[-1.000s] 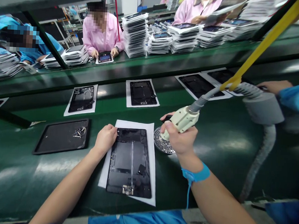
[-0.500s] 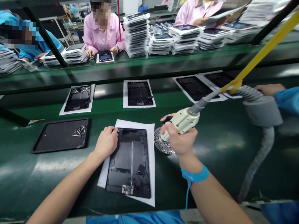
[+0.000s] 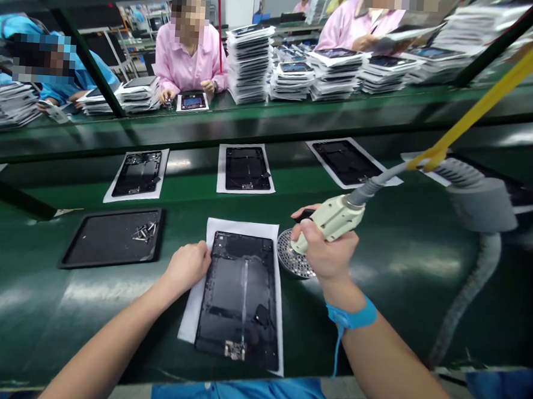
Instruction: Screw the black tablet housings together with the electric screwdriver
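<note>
In the head view, pinching an open black tablet [image 3: 229,281] by its left edge, near the upper corner, with the folded fingers of the left hand [image 3: 189,267], tips partly hidden. Laid over a white sheet [image 3: 190,318], between both hands on a green bench [image 3: 399,319]. Gripping, to the right of the tablet, a cream tool [image 3: 340,215] with the right hand [image 3: 333,255], closed around its handle. Seen at the tool's lower end, near the tablet's upper right edge, a perforated disc [image 3: 285,255]. Running from the tool, off to the right of the tablet, a grey hose [image 3: 471,290] slung from a yellow strap [image 3: 489,96]. Worn on the right wrist, a blue band [image 3: 359,315] with a thin cord.

Visible inside the tablet, a pale strip [image 3: 244,300] down the middle, with a small circuit board [image 3: 235,350] at the bottom edge. Placed left of the tablet, a black tray [image 3: 103,244] holding loose metal parts [image 3: 146,232] at its right end. Lined up beyond the tablet, three more tablets [image 3: 245,168] on white sheets. Pictured farther beyond, tall stacks [image 3: 247,69] and a co-worker in pink [image 3: 188,65], bent over a small device [image 3: 192,101] on paper.
</note>
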`<state>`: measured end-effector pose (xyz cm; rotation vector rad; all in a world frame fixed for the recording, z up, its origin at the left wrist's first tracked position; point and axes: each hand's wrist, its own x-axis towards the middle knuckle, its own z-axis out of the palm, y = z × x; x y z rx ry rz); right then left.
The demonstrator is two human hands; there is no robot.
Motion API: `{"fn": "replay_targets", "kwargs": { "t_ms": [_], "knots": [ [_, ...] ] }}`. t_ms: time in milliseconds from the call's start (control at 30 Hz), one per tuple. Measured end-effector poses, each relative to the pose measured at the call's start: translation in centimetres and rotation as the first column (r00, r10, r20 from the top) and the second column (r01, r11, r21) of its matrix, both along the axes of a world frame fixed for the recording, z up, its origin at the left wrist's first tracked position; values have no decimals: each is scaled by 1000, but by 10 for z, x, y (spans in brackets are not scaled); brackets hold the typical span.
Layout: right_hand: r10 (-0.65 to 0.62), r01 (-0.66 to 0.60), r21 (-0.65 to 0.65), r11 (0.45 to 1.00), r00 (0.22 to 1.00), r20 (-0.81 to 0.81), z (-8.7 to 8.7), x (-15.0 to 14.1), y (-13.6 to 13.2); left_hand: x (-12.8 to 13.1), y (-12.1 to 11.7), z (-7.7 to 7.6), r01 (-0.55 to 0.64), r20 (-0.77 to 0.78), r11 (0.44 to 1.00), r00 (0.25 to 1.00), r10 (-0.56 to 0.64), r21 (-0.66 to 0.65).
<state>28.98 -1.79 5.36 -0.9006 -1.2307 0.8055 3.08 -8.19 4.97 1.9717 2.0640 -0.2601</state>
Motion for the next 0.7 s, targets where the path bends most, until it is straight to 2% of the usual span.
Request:
{"fn": "replay_targets", "kwargs": {
  "t_ms": [133, 200, 267, 333, 367, 433, 533, 600, 700],
  "knots": [
    [-12, 12, 6, 1000, 1000, -21, -1, 0, -1, 0, -26, 3, 26, 77, 997, 997, -20, -72],
    [1, 0, 27, 1000, 999, -44, 1, -3, -1, -3, -31, 4, 25, 88, 996, 996, -18, -85],
    [41, -38, 50, 998, 997, -68, 3, -10, -3, -10, -28, 4, -10, 98, 999, 995, 15, -52],
    [98, -93, 64, 994, 991, -92, 6, -23, -5, -19, -19, 1, -41, 173, 997, 984, 29, 67],
    [130, -124, 69, 990, 986, -106, 7, -32, -6, -24, -13, -2, -35, 242, 988, 970, -3, 151],
    [203, -194, 77, 978, 971, -125, 8, -54, -10, -34, -2, -13, 40, 379, 950, 911, -162, 311],
    [320, -309, 96, 946, 939, -128, 3, -91, -14, -42, 4, -33, 202, 444, 872, 796, -411, 445],
    [376, -365, 106, 925, 920, -112, -3, -112, -14, -42, 4, -45, 238, 447, 841, 759, -474, 486],
    [414, -405, 103, 908, 906, -89, -14, -134, -12, -41, 1, -54, 208, 482, 829, 730, -485, 520]
  ]
}}
